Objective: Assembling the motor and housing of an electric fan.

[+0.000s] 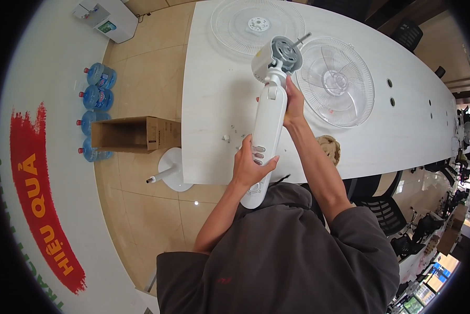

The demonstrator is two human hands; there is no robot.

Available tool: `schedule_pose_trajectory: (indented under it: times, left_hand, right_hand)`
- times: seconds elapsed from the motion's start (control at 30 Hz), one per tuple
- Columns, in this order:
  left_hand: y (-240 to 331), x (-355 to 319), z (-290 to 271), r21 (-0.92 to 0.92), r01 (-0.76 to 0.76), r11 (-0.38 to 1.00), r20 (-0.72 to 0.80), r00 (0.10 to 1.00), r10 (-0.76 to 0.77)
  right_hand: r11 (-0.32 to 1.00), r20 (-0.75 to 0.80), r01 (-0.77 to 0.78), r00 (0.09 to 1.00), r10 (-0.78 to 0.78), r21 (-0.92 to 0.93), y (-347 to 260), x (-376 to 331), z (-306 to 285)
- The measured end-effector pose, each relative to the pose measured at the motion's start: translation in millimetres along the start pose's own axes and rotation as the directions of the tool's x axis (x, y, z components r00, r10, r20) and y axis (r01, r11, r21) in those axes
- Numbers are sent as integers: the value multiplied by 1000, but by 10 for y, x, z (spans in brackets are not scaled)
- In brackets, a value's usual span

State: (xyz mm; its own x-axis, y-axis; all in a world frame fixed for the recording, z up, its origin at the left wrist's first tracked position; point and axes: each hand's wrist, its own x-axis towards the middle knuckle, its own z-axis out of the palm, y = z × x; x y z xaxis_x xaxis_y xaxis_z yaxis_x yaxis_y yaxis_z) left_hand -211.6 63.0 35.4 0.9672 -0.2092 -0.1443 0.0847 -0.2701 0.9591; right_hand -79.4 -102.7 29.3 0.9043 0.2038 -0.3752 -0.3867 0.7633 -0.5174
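I hold a white fan body slantwise above the near part of the table, its motor head with a bare metal shaft pointing away from me. My left hand is wrapped around the lower column beside its buttons. Higher up, near the neck joint, my right hand grips the column from the right; some of its fingers are hidden behind it. A round wire fan guard lies flat at the far side. To the right of the motor rests another guard with clear blades.
Small loose parts are scattered on the white table, left of the column. A brown, rumpled object sits by my right forearm. On the floor at left are a round white base with a pole, an open cardboard box and several water bottles.
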Motion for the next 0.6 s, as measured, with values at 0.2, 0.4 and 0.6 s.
schedule_pose_trajectory:
  times: [0.2, 0.4, 0.6]
  left_hand:
    - [-273, -22, 131, 274, -46, 961, -96, 993, 75]
    - [-437, -29, 155, 416, 5, 909, -114, 992, 47]
    - [-684, -51, 182, 532, 20, 847, -121, 991, 53]
  right_hand:
    - [991, 150, -74, 987, 57, 111, 200, 197, -536]
    - [965, 102, -133, 988, 113, 224, 484, 295, -918]
    - [933, 120, -187, 980, 158, 306, 592, 243, -1001]
